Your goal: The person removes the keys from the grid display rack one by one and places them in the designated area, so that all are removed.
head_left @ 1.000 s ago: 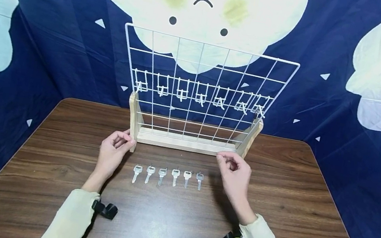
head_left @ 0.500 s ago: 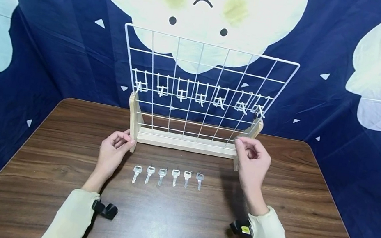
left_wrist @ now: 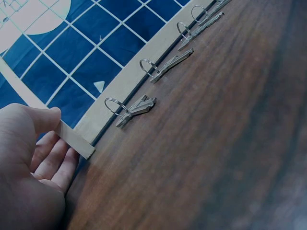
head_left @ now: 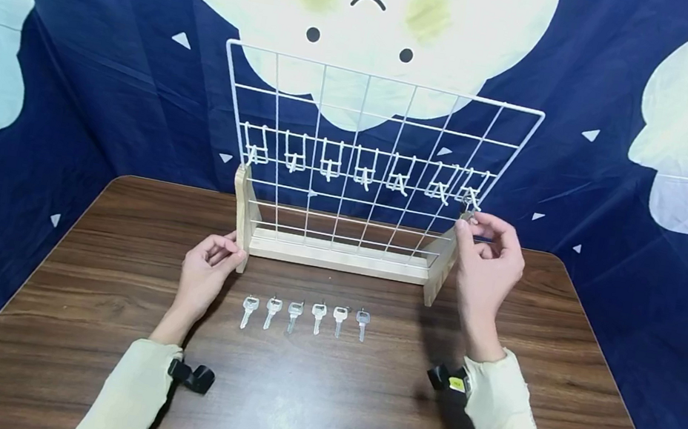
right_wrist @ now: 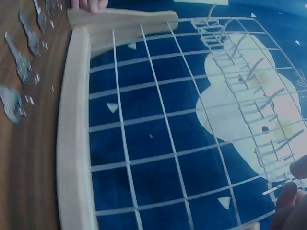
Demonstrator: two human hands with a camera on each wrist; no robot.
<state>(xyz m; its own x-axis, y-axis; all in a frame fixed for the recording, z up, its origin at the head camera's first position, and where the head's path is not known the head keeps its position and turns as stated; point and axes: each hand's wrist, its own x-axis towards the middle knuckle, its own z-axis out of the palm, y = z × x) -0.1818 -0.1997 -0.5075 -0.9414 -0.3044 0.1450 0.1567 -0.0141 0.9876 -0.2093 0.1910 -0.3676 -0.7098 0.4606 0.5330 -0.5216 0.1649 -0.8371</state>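
In the head view a white wire grid (head_left: 347, 196) stands in a wooden base (head_left: 337, 258), with a row of white hooks (head_left: 364, 175) across it. My left hand (head_left: 206, 275) grips the foot of the base's left wooden side (head_left: 243, 213), thumb in front and fingers behind. At the rightmost hook (head_left: 470, 195), my right hand (head_left: 486, 274) pinches a small key (head_left: 466, 208) that hangs there; fingers partly hide it. Several silver keys (head_left: 318, 318) with rings lie in a row on the table; the left wrist view shows the key rings (left_wrist: 148, 66) standing up.
The brown wooden table (head_left: 311, 419) carries everything. Behind it hangs a dark blue cloth (head_left: 105, 57) with white cloud shapes. Black straps with small dark devices (head_left: 199, 378) are on both wrists.
My right hand has moved right and up, from in front of the base's right end to the rightmost hook. My left hand stays on the left side of the stand; the loose keys have not moved.
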